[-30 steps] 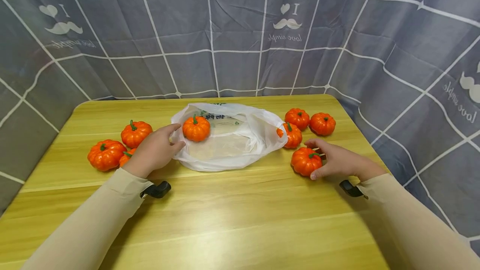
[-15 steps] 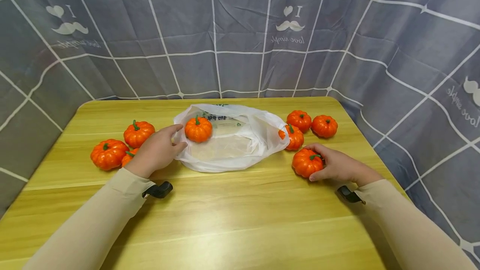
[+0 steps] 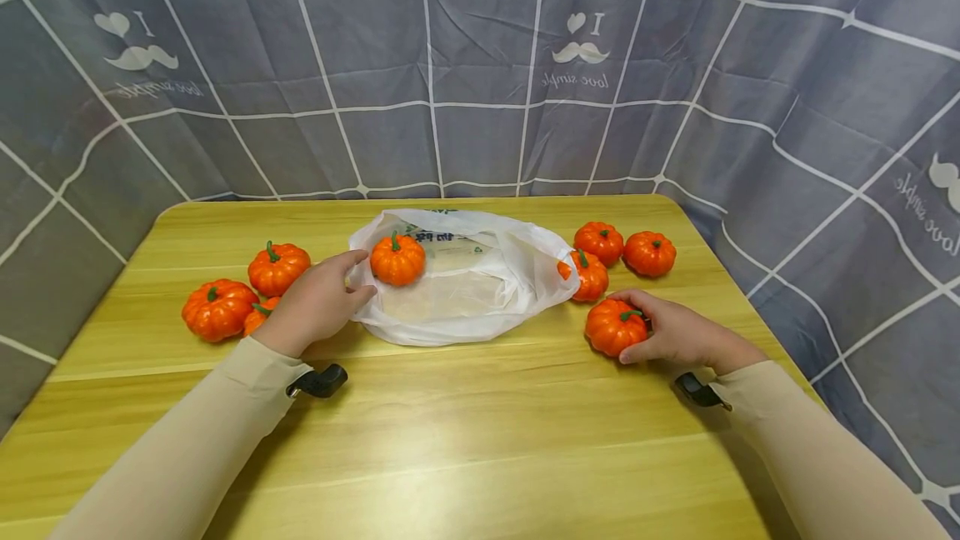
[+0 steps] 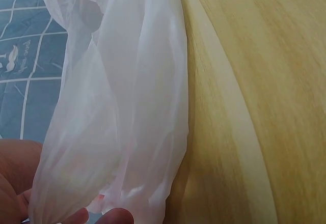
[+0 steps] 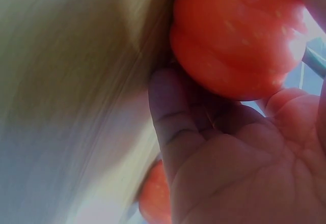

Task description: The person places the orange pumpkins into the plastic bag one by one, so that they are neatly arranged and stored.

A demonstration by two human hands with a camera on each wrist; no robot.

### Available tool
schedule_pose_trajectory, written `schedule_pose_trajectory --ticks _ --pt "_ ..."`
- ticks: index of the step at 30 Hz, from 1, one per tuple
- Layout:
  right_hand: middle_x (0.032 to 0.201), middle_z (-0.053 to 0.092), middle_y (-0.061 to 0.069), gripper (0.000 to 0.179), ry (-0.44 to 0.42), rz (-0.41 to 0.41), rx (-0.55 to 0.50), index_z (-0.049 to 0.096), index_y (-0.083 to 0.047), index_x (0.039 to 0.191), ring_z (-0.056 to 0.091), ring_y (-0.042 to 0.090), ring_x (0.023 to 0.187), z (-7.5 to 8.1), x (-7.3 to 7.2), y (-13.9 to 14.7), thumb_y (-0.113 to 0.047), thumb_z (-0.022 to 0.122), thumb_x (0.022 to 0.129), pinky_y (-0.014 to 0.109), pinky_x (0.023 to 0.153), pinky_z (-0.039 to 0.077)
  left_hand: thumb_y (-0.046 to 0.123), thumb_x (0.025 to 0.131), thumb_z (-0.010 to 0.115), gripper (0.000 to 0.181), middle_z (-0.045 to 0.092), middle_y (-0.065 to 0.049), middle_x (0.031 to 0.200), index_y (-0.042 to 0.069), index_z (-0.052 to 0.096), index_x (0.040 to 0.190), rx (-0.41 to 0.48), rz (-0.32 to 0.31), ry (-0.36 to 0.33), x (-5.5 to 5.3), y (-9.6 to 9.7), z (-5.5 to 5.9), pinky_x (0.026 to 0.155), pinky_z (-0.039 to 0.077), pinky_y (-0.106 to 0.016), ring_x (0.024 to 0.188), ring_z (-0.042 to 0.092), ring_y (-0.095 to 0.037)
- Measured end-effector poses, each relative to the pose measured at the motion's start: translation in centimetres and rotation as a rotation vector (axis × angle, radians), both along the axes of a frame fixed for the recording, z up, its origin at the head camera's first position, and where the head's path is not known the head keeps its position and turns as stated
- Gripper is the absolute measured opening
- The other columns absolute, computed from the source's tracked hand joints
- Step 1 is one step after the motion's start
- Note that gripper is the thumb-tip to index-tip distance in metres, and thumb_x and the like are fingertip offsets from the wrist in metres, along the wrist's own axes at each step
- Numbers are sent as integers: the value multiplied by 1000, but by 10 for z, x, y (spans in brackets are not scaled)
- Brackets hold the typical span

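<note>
A white plastic bag (image 3: 442,329) lies on the table with its mouth spread open toward me. Its left rim is held between the fingers and thumb of my left hand (image 3: 318,304); the left wrist view shows the thin plastic (image 4: 137,102) running between them. Just inside that rim sits an orange pumpkin (image 3: 397,260) with a green stem. To the right of the bag, my right hand (image 3: 675,330) grips another small pumpkin (image 3: 611,327) from its right side, thumb in front and fingers behind. In the right wrist view this pumpkin (image 5: 237,35) rests against the fingers, close to the tabletop.
Beyond my right hand are more pumpkins (image 3: 649,254), one partly covered by the bag's right end. Several pumpkins (image 3: 219,310) stand left of my left hand, one partly hidden by it. A grey checked curtain (image 3: 480,65) surrounds the wooden table (image 3: 480,440).
The fingers and thumb of my right hand have closed in on the pumpkin. My left hand stays at the bag's rim. The head view has shifted slightly.
</note>
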State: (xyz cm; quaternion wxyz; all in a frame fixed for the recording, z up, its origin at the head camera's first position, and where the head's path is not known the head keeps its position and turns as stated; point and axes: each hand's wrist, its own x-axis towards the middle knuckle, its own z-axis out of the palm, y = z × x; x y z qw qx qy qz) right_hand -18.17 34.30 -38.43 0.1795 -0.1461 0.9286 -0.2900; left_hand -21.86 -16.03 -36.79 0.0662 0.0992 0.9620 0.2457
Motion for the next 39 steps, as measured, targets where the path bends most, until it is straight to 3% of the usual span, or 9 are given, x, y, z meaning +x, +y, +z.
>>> schedule_pose_trajectory --ticks 15,20,24,33,35,39 --pt "140 63 17 85 38 14 25 48 -10 149 61 33 121 0 3 -1 -36 91 82 57 109 47 32 104 64 70 45 -27 161 4 37 163 -12 -2 0 -1 -2 0 114 45 -64 140 53 -47" --pt "136 65 17 86 75 28 30 50 -9 149 66 25 105 6 9 -4 -34 93 79 48 100 53 32 104 64 70 45 -26 161 4 37 163 -14 -2 -4 -1 -2 -1 114 46 -63 138 55 -46" --pt "128 69 12 84 144 26 29 53 -12 147 66 20 98 19 14 -8 -32 94 77 41 92 56 32 104 64 70 45 -26 162 4 37 162 -8 1 -6 -2 -2 0 115 45 -64 139 54 -46" --pt "134 67 8 79 291 76 -125 51 -12 148 65 18 115 66 13 -33 -18 92 81 18 94 55 32 104 64 69 45 -25 162 4 38 162 -10 -3 1 -3 -1 2 117 43 -63 143 50 -46" --pt "134 67 8 79 316 97 -138 51 -12 149 64 19 117 75 10 -46 -17 91 81 18 95 54 31 104 65 69 46 -24 162 4 38 162 -7 -4 4 -3 0 2 117 43 -63 143 51 -46" --pt "136 66 6 81 332 139 -157 49 -12 151 63 22 120 86 -2 -80 -19 91 82 31 98 57 31 104 65 69 47 -24 161 3 39 162 0 0 -2 -3 1 3 117 43 -63 144 50 -47"
